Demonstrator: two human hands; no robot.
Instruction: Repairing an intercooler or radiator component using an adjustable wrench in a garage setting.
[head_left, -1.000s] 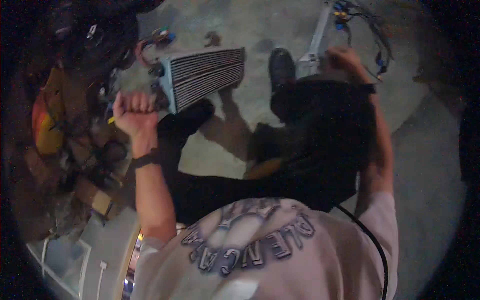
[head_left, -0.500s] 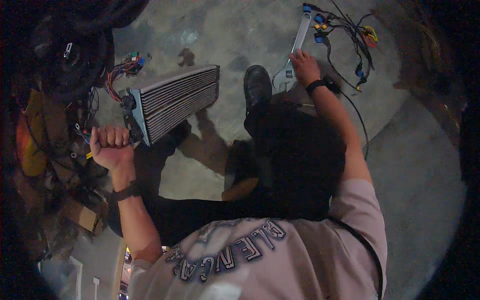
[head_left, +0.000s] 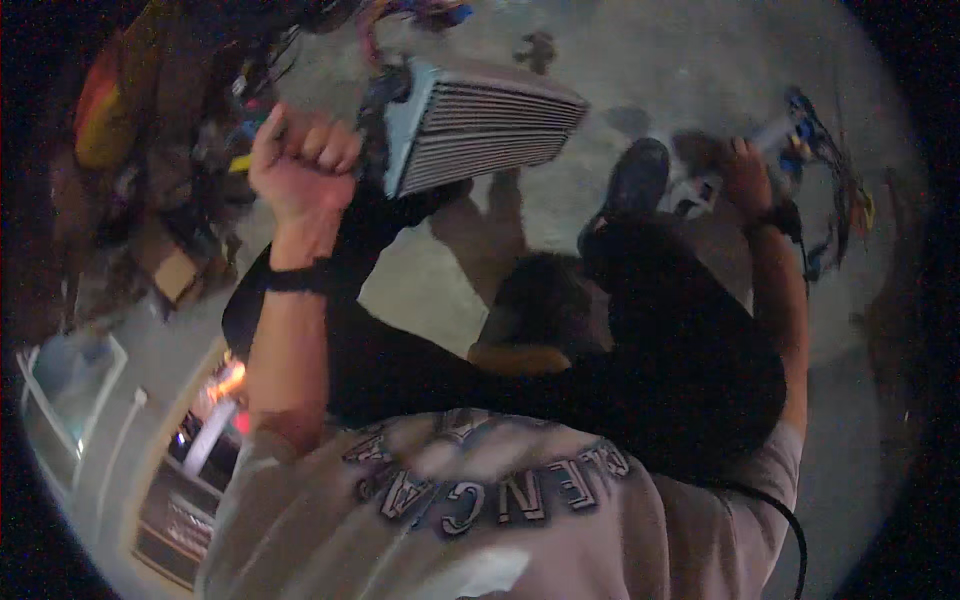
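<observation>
A silver finned radiator [head_left: 490, 125] with a pale end plate stands tilted in front of my left knee. Just left of its black fittings is my left hand [head_left: 305, 160], its fingers curled into a closed grip. Whatever lies inside that grip is hidden. My right hand [head_left: 747, 178], blurred by motion, is closed around the handle of a large adjustable wrench [head_left: 692, 195]. The wrench's jaw end points toward my dark shoe [head_left: 640, 180], and its handle extends beyond my fingers toward the wiring on the right.
Black wiring with blue connectors [head_left: 825, 165] lies on the concrete floor at right. More coloured wires [head_left: 410, 12] are behind the radiator. Clutter with a cardboard piece [head_left: 172, 275] fills the left side. A low seat [head_left: 540, 310] is between my legs.
The whole view has swung, so the scene sits further right and the radiator higher. My left hand stays beside the radiator, and my right hand keeps hold of the wrench.
</observation>
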